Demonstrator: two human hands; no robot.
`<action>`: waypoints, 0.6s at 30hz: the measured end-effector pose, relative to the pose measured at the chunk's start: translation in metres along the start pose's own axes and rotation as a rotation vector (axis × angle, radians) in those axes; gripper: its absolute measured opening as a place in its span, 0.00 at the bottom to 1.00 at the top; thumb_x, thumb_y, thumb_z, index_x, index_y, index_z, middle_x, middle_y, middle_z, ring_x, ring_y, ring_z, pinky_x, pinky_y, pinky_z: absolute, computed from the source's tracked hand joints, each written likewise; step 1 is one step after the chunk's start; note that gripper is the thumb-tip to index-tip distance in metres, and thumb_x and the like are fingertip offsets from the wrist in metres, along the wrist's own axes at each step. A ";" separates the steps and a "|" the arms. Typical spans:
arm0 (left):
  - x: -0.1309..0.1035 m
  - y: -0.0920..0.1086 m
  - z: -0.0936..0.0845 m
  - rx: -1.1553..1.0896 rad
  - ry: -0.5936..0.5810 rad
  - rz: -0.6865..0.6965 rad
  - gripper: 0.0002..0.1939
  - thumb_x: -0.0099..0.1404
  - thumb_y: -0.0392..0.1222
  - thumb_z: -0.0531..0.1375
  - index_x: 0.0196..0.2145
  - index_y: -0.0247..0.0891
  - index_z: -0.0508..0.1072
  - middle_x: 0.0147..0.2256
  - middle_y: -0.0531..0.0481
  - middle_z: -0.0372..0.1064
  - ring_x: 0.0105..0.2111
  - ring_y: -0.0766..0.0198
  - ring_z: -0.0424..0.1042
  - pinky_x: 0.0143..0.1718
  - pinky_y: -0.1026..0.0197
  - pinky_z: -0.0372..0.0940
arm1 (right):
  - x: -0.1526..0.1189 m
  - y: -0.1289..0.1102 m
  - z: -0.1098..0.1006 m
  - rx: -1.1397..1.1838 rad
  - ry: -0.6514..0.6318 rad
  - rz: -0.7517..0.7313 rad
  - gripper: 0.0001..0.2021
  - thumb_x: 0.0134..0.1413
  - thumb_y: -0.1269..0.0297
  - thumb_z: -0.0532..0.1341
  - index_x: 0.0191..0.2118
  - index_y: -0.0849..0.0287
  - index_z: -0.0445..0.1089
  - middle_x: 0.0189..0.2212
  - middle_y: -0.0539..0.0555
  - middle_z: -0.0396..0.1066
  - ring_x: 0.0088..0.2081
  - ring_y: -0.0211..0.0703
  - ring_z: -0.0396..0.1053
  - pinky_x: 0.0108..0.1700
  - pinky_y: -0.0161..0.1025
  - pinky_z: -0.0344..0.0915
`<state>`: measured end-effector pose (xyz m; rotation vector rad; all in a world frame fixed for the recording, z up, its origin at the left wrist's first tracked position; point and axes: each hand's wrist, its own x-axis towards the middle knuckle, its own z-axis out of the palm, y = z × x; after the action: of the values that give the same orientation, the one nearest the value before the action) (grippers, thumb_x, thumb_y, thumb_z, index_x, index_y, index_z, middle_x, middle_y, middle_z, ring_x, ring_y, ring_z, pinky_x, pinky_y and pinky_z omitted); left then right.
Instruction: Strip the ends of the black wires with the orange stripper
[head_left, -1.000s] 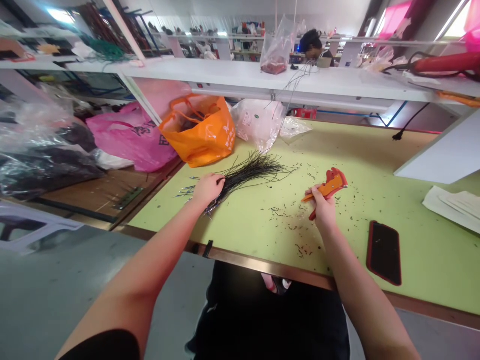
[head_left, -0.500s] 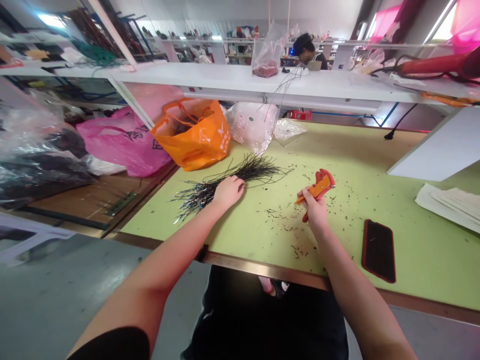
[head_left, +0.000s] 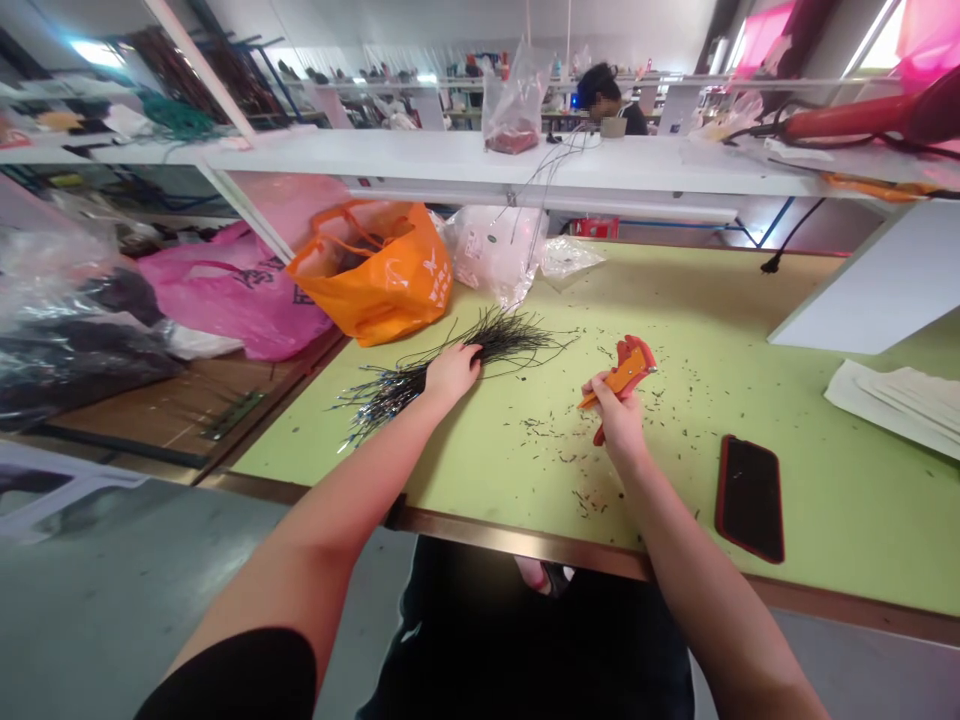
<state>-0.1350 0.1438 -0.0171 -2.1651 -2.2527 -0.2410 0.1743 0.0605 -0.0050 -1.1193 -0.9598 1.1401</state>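
Observation:
A bundle of thin black wires point(head_left: 517, 335) lies on the green tabletop, its shiny blue-and-silver tipped ends point(head_left: 367, 405) fanned out to the left. Across the middle of that bundle rests my left hand point(head_left: 452, 372), its fingers curled and closed on some wires; how many is hidden. To the right, my right hand point(head_left: 622, 422) grips an orange and red wire stripper point(head_left: 631, 366), its head pointing up and away from me, just above the table. No wire shows in its jaws.
Dark wire scraps point(head_left: 589, 503) are scattered around the right hand. A phone point(head_left: 750, 498) lies at right, near white sheets point(head_left: 900, 405). An orange bag point(head_left: 382, 285) and clear plastic bags point(head_left: 495, 250) stand behind the wires. Above runs a white shelf point(head_left: 420, 160); a person point(head_left: 611, 100) sits beyond.
My left hand has moved slightly away from me, its fingertips now further onto the wires. The right hand holds the wire stripper much as before. The whole view has shifted a little.

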 end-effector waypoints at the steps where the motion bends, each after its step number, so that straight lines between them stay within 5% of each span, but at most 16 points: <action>1: 0.002 -0.001 0.001 -0.002 0.006 -0.004 0.21 0.77 0.45 0.55 0.63 0.44 0.77 0.55 0.41 0.77 0.53 0.48 0.78 0.50 0.54 0.72 | 0.000 0.000 0.001 0.002 -0.002 0.003 0.17 0.54 0.44 0.71 0.36 0.53 0.73 0.37 0.55 0.78 0.44 0.53 0.78 0.44 0.46 0.76; 6: 0.009 -0.004 0.002 -0.014 0.056 -0.016 0.16 0.77 0.44 0.55 0.56 0.44 0.79 0.53 0.42 0.78 0.53 0.48 0.77 0.50 0.53 0.72 | -0.003 -0.003 0.004 -0.002 -0.005 0.023 0.15 0.55 0.48 0.71 0.36 0.52 0.73 0.37 0.55 0.78 0.43 0.51 0.77 0.41 0.44 0.75; 12: 0.018 -0.011 0.007 -0.020 0.169 -0.074 0.18 0.75 0.45 0.59 0.59 0.37 0.76 0.61 0.33 0.72 0.62 0.40 0.70 0.63 0.45 0.66 | -0.005 -0.006 0.005 -0.013 -0.016 0.025 0.14 0.55 0.48 0.69 0.35 0.52 0.72 0.37 0.55 0.78 0.42 0.51 0.76 0.40 0.43 0.73; 18: 0.027 -0.031 0.016 -0.101 -0.025 -0.072 0.31 0.73 0.57 0.63 0.67 0.39 0.72 0.62 0.37 0.75 0.60 0.43 0.75 0.59 0.52 0.70 | -0.007 -0.006 0.006 0.004 -0.027 0.036 0.12 0.55 0.50 0.68 0.35 0.53 0.72 0.37 0.55 0.78 0.44 0.51 0.77 0.45 0.44 0.73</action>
<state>-0.1656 0.1712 -0.0329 -2.1480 -2.3847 -0.3369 0.1684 0.0547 0.0018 -1.1242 -0.9611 1.1885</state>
